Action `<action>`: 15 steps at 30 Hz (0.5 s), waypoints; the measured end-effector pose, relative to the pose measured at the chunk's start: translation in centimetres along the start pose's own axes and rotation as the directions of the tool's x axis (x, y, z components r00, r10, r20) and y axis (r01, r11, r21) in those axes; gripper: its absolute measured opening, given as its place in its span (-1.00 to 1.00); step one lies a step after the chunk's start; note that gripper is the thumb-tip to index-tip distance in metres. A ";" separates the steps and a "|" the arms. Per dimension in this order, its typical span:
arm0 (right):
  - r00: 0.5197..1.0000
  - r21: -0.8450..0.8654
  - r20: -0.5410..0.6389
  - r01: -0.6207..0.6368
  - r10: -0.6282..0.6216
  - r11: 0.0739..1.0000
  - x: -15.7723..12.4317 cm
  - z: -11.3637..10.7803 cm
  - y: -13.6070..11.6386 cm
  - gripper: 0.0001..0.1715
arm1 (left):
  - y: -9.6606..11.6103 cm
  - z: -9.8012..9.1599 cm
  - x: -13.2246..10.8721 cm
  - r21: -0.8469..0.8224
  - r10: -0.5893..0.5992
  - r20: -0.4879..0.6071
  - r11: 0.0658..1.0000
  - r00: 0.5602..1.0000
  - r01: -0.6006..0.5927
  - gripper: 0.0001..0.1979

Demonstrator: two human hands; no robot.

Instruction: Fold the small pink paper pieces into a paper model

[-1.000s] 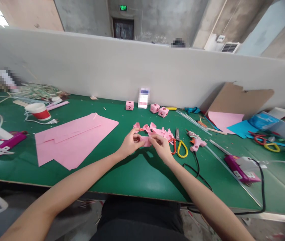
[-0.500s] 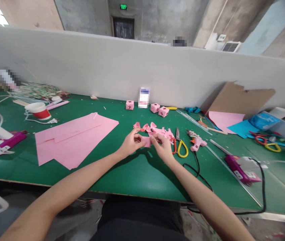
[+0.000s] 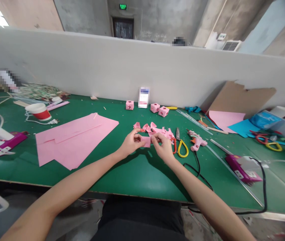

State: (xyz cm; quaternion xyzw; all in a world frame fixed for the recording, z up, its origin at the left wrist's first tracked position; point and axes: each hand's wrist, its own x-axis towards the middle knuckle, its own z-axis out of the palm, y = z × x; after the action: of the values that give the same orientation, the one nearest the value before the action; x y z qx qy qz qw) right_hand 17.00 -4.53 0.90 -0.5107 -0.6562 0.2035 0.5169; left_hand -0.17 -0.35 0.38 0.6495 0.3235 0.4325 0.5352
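Note:
Between my two hands is a small piece of pink paper, raised over the green table. My left hand pinches its left end, while the thumb and fingers of my right hand close on its right end. Just beyond lie pink paper scraps. Scissors with a red and a yellow handle rest beside my right hand, and a pink glue gun lies farther right. Three pink paper cubes with cut-out holes stand at the back.
Large pink sheets cover the table's left part. A red-and-white cup and a purple power strip stand at far left. Another purple power strip, with a black cable, is on the right. A grey partition borders the back.
Both hands keep hold of the pink paper in nearly the same spot. The paper has turned very slightly, its face showing a bit more; otherwise the view has barely shifted.

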 end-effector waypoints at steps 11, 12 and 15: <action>0.999 -0.026 -0.001 0.033 -0.033 0.999 0.0 0.0 0.1 -0.67 | 0.0 0.1 -0.1 -0.019 -0.011 0.020 1.000 1.000 0.011 -0.50; 0.999 -0.035 -0.012 0.045 -0.046 0.998 0.0 0.0 0.0 -0.68 | 0.0 0.2 -0.1 -0.024 -0.013 0.026 1.000 1.000 0.014 -0.49; 0.998 -0.046 -0.028 0.061 -0.062 0.997 0.0 0.1 0.0 -0.69 | 0.0 0.1 0.0 -0.046 -0.018 0.022 0.999 1.000 0.019 -0.49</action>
State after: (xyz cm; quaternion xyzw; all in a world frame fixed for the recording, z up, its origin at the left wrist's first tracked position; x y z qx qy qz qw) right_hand 16.92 -4.51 0.84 -0.5047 -0.6684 0.1654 0.5208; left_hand -0.10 -0.43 0.36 0.6387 0.3135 0.4279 0.5573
